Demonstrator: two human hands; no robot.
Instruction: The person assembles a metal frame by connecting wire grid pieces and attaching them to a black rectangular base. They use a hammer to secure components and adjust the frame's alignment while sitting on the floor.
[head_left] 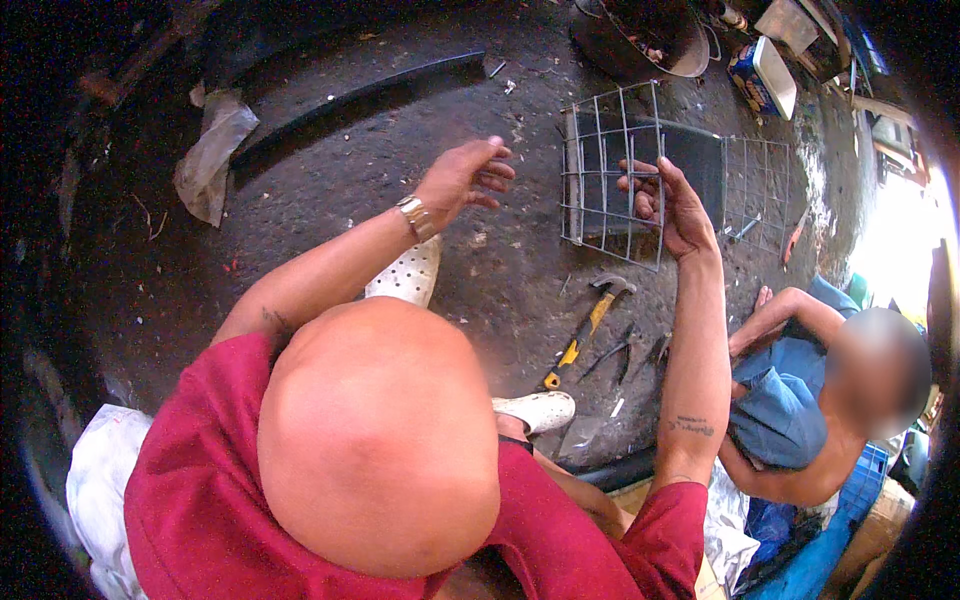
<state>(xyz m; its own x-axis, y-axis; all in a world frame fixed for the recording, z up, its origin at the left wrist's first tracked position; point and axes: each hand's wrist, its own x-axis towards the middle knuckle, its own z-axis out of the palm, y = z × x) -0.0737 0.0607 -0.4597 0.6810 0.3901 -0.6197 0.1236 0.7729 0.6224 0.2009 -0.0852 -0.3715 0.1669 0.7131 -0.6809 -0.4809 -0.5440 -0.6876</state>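
Observation:
My right hand (pixel 680 205) is closed on the edge of a wire mesh panel (pixel 600 135), with the fingers reaching through its squares and the thumb on the near side. The panel is held tilted above a dark flat rectangular block (pixel 693 170) on the floor. To the left, my left hand (pixel 465 180) hovers over the floor with nothing in it, its fingers apart and slightly bent. Below the panel lie a yellow-and-black handled claw hammer (pixel 590 330) and a pair of pliers (pixel 628 352).
A second piece of wire mesh (pixel 760 190) lies right of the block. A dark metal basin (pixel 690 60) and a blue-and-white tub (pixel 775 80) stand beyond. A long dark metal bar (pixel 380 90) and a plastic bag (pixel 215 155) lie at left. Another person (pixel 785 400) sits at right.

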